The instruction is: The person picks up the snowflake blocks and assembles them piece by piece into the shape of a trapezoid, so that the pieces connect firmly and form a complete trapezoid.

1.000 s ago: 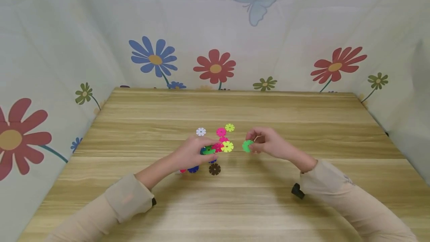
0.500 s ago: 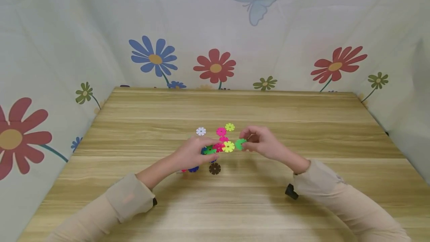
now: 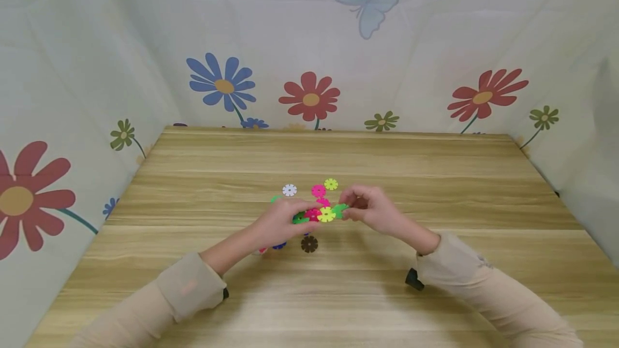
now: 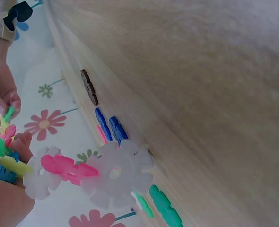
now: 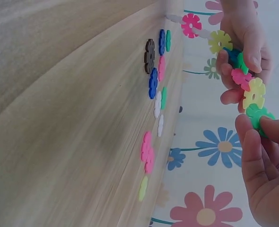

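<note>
My left hand (image 3: 278, 223) grips a chain of interlocking snowflake discs above the table. Its visible links include a pink disc (image 5: 242, 79), a green one (image 5: 243, 62), a blue one (image 5: 231, 56) and a yellow one (image 5: 220, 41). White and pink discs trail behind the hand; a large white disc (image 4: 113, 176) shows close up in the left wrist view. At the chain's right end sits a yellow disc (image 3: 326, 214). Against its edge, my right hand (image 3: 369, 211) pinches a green disc (image 3: 340, 211) between thumb and fingers. Whether their slots interlock I cannot tell.
Loose discs lie on the wooden table (image 3: 387, 165): a white one (image 3: 289, 190), a pink one (image 3: 318, 190), a yellow-green one (image 3: 331, 183) and a brown one (image 3: 309, 244). Blue ones lie partly under the left hand. A flowered curtain (image 3: 411, 58) surrounds the table.
My right hand has moved left, bringing the green disc from apart to the edge of the chain's yellow end disc. The left hand has stayed nearly in place with its grip.
</note>
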`<state>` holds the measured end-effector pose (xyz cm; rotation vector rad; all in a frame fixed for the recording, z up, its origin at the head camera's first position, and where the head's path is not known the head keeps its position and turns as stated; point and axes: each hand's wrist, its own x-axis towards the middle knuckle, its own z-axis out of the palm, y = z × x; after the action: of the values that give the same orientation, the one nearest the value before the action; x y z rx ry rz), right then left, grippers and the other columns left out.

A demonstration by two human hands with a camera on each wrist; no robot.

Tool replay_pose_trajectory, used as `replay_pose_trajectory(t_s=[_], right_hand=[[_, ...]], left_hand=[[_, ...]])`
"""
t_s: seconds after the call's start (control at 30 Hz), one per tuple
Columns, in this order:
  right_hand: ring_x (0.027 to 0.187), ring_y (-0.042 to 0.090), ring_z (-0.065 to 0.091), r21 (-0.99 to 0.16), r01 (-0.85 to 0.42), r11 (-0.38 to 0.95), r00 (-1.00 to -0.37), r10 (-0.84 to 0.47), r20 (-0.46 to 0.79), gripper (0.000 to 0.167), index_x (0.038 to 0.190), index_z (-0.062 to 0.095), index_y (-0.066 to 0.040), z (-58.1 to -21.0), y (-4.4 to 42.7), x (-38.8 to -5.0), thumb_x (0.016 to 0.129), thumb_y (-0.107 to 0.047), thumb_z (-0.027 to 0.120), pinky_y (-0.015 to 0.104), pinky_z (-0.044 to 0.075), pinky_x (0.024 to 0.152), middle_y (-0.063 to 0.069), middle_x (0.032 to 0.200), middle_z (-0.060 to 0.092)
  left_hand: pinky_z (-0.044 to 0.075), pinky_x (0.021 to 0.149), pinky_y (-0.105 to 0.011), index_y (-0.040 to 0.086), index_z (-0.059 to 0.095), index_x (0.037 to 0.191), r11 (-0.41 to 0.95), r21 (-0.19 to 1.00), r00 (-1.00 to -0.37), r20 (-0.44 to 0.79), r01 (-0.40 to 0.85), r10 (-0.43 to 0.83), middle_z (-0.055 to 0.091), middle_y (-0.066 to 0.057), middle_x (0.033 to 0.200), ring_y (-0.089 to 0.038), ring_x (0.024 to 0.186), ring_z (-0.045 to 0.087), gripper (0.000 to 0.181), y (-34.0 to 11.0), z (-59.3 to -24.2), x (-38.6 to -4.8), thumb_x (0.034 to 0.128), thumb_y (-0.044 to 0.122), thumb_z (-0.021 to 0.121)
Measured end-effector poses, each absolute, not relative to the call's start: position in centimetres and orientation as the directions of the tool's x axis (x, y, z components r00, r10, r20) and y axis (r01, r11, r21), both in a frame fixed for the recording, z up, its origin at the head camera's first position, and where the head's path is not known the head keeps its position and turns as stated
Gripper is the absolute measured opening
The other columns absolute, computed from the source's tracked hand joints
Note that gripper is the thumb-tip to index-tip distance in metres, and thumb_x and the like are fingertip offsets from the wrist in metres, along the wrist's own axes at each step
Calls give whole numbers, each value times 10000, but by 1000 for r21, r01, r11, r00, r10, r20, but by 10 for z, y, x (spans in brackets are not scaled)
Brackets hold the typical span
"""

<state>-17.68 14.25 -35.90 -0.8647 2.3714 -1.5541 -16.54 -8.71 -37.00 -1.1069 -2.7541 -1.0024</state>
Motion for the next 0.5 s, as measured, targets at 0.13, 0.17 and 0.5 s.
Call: replay_pose_trajectory(t_s=[0.13,0.17,0.5], right_hand=[[604,50,555,-884,-384,269,-807,-563,179,107,867,579,58,-357,140,-175,765,84,598,240,502,550,174,748,591],[601,49,554,-883,-388,265,-805,-563,185,103,861,581,59,-357,140,-174,764,87,597,228,498,546,174,742,592],[586,77,564,-851,-458,258,-790,-558,256,92,807,606,56,-353,132,-170,741,120,599,252,507,523,161,707,612]], left_hand=[[491,747,-231,85,612,1124,538,571,-757,257,620,600,647,-29,1068,-99,931,606,403,-85,-372,-166,796,318,636],[485,715,-214,86,623,1109,532,576,-758,264,620,597,652,-26,1057,-83,900,608,395,-85,-373,-166,793,322,638],[288,431,-131,74,674,1014,487,604,-750,315,631,582,691,-8,776,9,463,270,339,-83,-375,-168,767,305,666]])
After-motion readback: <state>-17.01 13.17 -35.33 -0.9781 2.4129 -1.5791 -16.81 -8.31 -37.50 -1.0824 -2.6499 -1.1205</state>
